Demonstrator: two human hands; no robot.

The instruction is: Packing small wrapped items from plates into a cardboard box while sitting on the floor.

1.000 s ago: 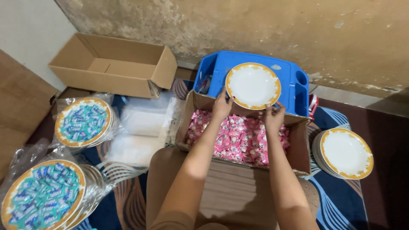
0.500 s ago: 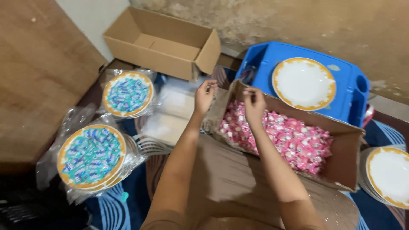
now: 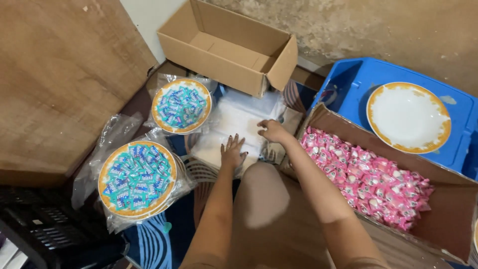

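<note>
Both my hands rest on one stack of clear plastic bags lying on the floor between the two cartons. My left hand lies flat on the near edge of the stack, fingers spread and holding nothing. My right hand sits on the stack's right side with the fingers curled down onto the top sheet; I cannot tell whether it has pinched a bag or only presses on it.

I count two plates filled with teal-wrapped candies, each sealed in clear plastic: the farther filled plate just left of the bag stack, and the nearer filled plate lower left, well apart from my hands. One empty white plate with an orange rim lies on one blue plastic crate at the right.

There are two cardboard boxes. The empty box lies on its side against the wall, above the bags. The open box to my right holds a heap of pink-wrapped candies, too many to count.
</note>
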